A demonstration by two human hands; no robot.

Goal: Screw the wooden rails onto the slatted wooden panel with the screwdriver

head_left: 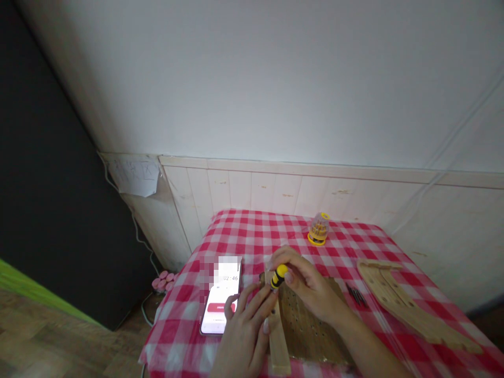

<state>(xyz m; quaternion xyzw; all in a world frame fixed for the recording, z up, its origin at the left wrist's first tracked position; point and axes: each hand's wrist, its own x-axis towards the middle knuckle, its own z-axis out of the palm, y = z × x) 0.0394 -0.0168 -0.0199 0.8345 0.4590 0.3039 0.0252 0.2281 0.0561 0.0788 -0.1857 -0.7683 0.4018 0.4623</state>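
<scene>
- A short yellow-and-black screwdriver [279, 276] is held over a pale wooden strip [279, 346], along the left side of a brown hole-dotted board [311, 336], toward the near edge of the red-and-white checked table [181, 320]
- Its handle is pinched by the right hand [309, 289]; the left hand [248, 328] is laid beside it, and whether anything is gripped there cannot be told
- Turning the driver is judged the step in hand; an upright tool and a steadied strip are called for next

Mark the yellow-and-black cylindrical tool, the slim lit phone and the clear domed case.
Yellow-and-black cylindrical tool [279, 276]: head view, handle.
Slim lit phone [221, 296]: head view, screen.
Clear domed plastic case [319, 229]: head view, dome.
</scene>
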